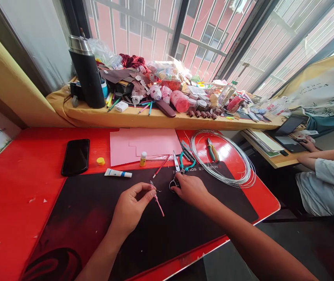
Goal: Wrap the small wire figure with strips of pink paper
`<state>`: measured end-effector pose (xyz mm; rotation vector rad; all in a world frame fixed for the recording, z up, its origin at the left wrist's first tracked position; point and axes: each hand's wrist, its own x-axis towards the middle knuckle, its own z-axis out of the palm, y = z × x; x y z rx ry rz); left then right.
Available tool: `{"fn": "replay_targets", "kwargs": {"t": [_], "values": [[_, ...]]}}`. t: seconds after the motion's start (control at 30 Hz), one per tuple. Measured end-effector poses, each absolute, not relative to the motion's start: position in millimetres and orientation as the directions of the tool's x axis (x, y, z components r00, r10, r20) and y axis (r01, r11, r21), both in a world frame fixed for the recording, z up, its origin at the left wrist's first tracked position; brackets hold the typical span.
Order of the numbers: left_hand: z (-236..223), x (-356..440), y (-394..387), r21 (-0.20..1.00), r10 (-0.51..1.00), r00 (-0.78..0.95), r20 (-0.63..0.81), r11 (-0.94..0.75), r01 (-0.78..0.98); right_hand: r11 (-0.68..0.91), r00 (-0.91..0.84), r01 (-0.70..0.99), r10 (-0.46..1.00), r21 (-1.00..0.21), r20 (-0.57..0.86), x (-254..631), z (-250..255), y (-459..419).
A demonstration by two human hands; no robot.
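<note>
My left hand (134, 207) pinches a pink thread-wrapped wire (157, 201) between thumb and fingers, its long axis running far-left to near-right over the black desk mat (202, 242). My right hand (192, 190) is clamped on scissors (176, 164), blades pointing away. Mat lettering sits upside down, unreadable from here.

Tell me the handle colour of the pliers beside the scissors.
The pliers have teal handles, best seen in the head view.
</note>
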<state>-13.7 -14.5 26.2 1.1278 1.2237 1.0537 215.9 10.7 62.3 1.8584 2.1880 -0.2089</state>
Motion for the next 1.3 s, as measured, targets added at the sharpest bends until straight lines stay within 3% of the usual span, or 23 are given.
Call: {"fn": "replay_targets", "kwargs": {"t": [0.43, 0.5, 0.53, 0.63, 0.7, 0.8, 0.9, 1.3], "values": [[23, -12, -14, 0.993, 0.992, 0.049, -0.114, 0.112, 0.045, 0.099, -0.131, 0.987, 0.955, -0.129, -0.268, 220, 45, 18], [23, -12, -14, 0.992, 0.992, 0.046, -0.119, 0.117, 0.047, 0.075, -0.133, 0.972, 0.956, -0.222, -0.262, 227, 43, 16], [23, -12, -14, 0.992, 0.992, 0.048, -0.121, 0.119, 0.046, 0.032, -0.129, 0.931, 0.961, -0.364, -0.246, 231, 42, 15], [23, -11, -14, 0.992, 0.992, 0.046, -0.121, 0.119, 0.042, -0.157, -0.150, 0.598, 0.941, -0.786, -0.302, 243, 37, 8], [23, -11, -13, 0.992, 0.992, 0.043, -0.123, 0.121, 0.037, -0.281, -0.141, 0.350, 0.927, -0.893, -0.347, 248, 36, 1], [21, -10, -12, 0.992, 0.991, 0.038, -0.125, 0.124, 0.030, -0.364, -0.107, 0.057, 0.924, -0.930, -0.368, 253, 36, -11], [20, -9, -11, 0.991, 0.991, 0.044, -0.130, 0.128, 0.046, -0.410, -0.108, -0.114, 0.910, -0.905, -0.399, 256, 34, -21], [15, -13, -3, 0.980, 0.977, 0.092, -0.194, 0.189, 0.067, -0.413, -0.308, -0.043, 0.872, -0.910, -0.381, 271, 34, -55]]}}
